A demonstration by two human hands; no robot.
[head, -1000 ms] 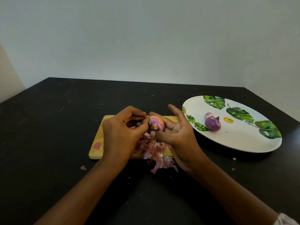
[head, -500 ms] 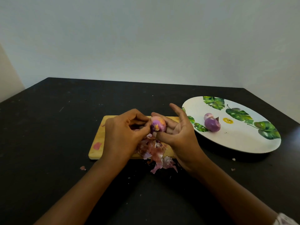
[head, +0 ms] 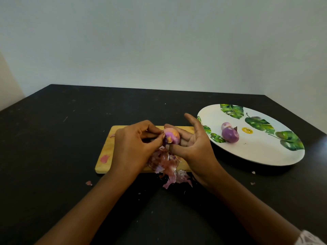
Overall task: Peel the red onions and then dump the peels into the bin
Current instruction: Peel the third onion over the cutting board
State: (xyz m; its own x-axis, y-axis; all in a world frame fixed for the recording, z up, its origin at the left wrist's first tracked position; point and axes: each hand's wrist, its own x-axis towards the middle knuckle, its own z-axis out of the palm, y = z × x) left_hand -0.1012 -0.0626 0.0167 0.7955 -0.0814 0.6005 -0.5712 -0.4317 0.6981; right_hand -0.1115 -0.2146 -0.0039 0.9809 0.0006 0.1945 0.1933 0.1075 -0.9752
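Right hand (head: 196, 149) grips onion (head: 172, 136) above board (head: 106, 161), thumb under; left hand (head: 134, 145) pinches its skin (head: 167, 138). Risk: hold looks loose, hard tug could pop onion out. Peels (head: 168, 163) overhang board edge; may scatter.

Three red onions are counted: a held onion (head: 171, 136), a larger onion (head: 230, 136) and a smaller onion (head: 226, 125). Two hands are shown, the left hand (head: 134, 149) and the right hand (head: 196, 147). One leaf-printed plate (head: 256, 152), one wooden cutting board (head: 106, 149) and one heap of peels (head: 168, 165) are seen on a single dark surface (head: 53, 138), where three loose peel scraps (head: 88, 183) are also scattered.
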